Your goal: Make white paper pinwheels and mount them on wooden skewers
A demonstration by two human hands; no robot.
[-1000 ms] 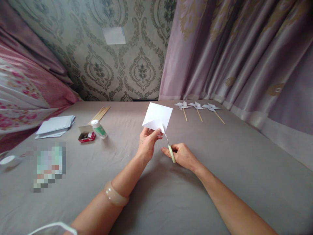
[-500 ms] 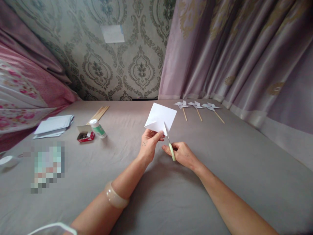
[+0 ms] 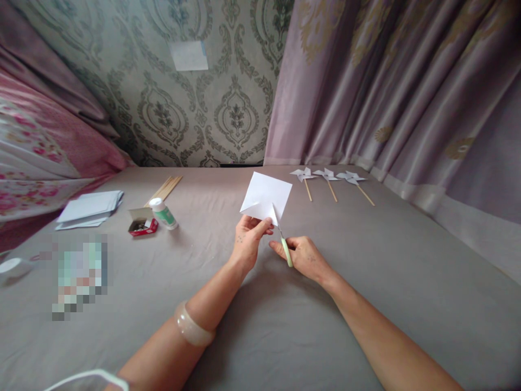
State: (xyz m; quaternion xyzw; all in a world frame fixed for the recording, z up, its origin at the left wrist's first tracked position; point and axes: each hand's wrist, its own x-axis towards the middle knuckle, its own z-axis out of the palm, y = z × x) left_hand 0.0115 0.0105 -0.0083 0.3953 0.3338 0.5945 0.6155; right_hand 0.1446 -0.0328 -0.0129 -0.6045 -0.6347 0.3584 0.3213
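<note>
A square of white paper point(image 3: 268, 194) is raised above the grey cloth, tilted, its lower edge pinched by my left hand point(image 3: 249, 239) with the thumb on the near side. One cut slit shows at its lower left. My right hand point(image 3: 303, 255) is closed on scissors point(image 3: 287, 252) with pale green handles. Their blades sit at the lower right part of the paper, near my left thumb. Part of the scissors is hidden by my fingers and the sheet.
Three paper pinwheels point(image 3: 325, 175) on sticks lie at the back right. Leftward are a glue bottle point(image 3: 163, 214), a small red box point(image 3: 143, 225) of little metal pieces, wooden sticks point(image 3: 166, 189), a paper stack point(image 3: 88, 208), a white tape roll point(image 3: 14, 268) and a blurred-out item point(image 3: 81, 271).
The paper has shifted very slightly left at its upper edge. Both hands and the scissors stay almost in place.
</note>
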